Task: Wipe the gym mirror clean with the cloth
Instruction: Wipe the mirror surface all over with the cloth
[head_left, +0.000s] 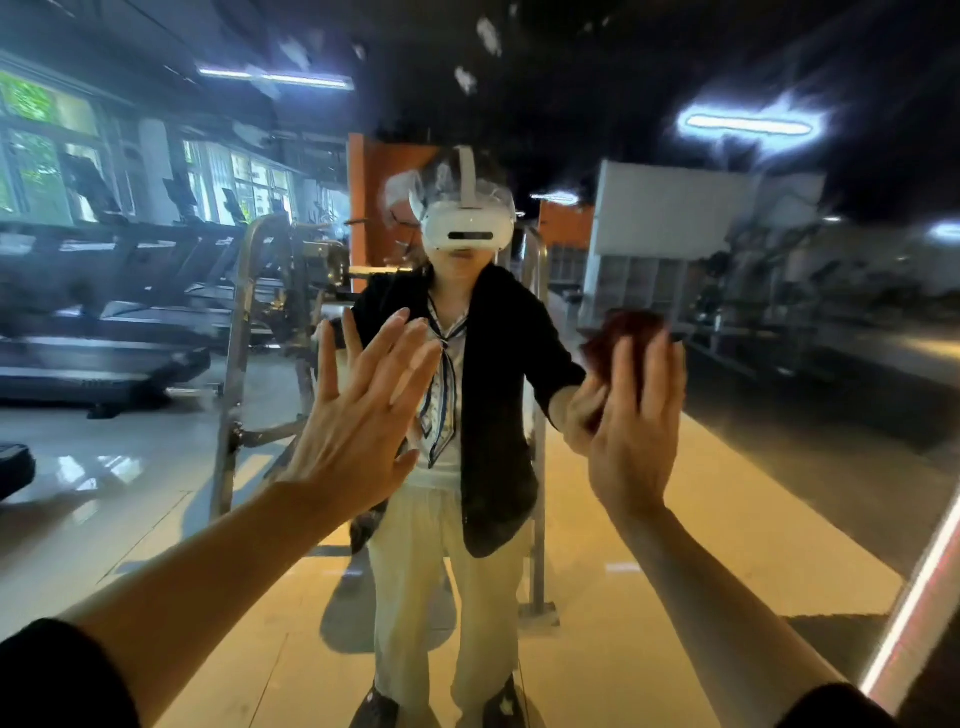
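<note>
The gym mirror (753, 322) fills the view and reflects me, a person with a white headset, black jacket and pale trousers. My left hand (358, 415) lies flat against the glass with fingers spread and straight. My right hand (634, 431) presses a dark red cloth (623, 338) onto the mirror at chest height, fingers extended over it. White smears and streaks (488, 36) mark the glass near the top.
The mirror's lit right edge (914, 597) runs diagonally at the lower right. Reflected in the glass are treadmills (104, 332) at the left, a metal rack (244, 364) behind me, windows, ceiling lights and a yellow floor.
</note>
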